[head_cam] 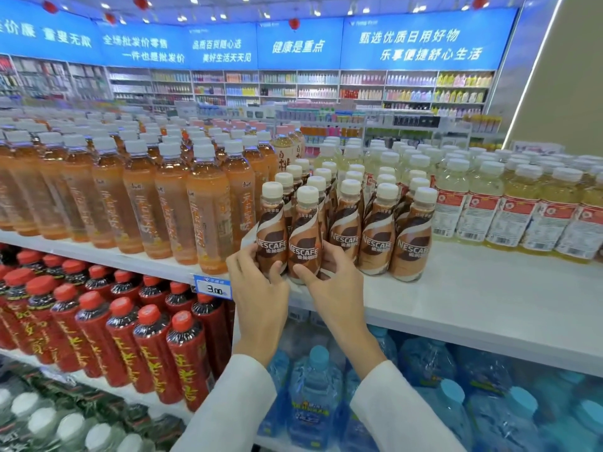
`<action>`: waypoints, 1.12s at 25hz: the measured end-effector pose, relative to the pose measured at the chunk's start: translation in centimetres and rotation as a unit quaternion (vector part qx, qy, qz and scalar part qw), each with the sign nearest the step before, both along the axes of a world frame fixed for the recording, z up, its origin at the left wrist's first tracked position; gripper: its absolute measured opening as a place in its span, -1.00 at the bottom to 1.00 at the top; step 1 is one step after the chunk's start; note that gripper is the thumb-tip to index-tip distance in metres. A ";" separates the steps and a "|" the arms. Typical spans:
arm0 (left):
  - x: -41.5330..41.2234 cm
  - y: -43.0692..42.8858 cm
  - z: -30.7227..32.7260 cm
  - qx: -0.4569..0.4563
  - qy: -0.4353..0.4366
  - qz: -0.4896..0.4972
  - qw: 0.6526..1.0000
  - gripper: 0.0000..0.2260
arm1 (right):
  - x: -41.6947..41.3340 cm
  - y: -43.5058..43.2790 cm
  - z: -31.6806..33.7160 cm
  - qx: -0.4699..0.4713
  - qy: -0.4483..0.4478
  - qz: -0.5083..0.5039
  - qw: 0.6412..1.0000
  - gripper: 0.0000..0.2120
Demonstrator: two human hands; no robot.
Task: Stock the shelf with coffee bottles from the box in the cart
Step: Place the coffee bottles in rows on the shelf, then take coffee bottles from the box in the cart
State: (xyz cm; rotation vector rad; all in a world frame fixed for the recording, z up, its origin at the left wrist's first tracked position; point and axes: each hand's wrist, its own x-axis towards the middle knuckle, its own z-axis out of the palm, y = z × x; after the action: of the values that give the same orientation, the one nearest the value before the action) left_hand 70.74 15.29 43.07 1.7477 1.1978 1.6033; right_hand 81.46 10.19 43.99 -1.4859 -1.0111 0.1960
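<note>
- Blue banners [293, 44] are running along the far wall.
- A white shelf [473, 305] is carrying orange drinks [169, 207] on the left, pale drinks [489, 203] on the right, and coffee bottles [375, 230] between them.
- The left hand [257, 288] is curling its fingers round a front bottle [272, 236] at the near edge, and the right hand [332, 285] is gripping the neighbouring bottle [305, 243].

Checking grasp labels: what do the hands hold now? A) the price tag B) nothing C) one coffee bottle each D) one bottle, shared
C: the left hand grips the left coffee bottle, the right hand grips the right coffee bottle beside it, at the front of the shelf.
</note>
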 end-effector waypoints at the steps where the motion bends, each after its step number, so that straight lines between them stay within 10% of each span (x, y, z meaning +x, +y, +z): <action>1: 0.1 0.0 0.0 -0.003 -0.003 0.000 1.000 -0.64 | 0.0 0.0 0.0 0.000 -0.001 -0.001 1.000 -0.44; 28: -1.2 -3.3 -1.8 -0.027 -0.017 0.001 0.999 -0.64 | -0.4 -3.6 -0.6 -0.039 0.005 0.052 0.998 -0.38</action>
State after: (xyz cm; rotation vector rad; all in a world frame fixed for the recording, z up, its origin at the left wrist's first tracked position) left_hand 69.57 11.96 41.24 1.6800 1.2169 1.5799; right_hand 81.07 6.57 43.42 -1.5023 -1.0846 0.3195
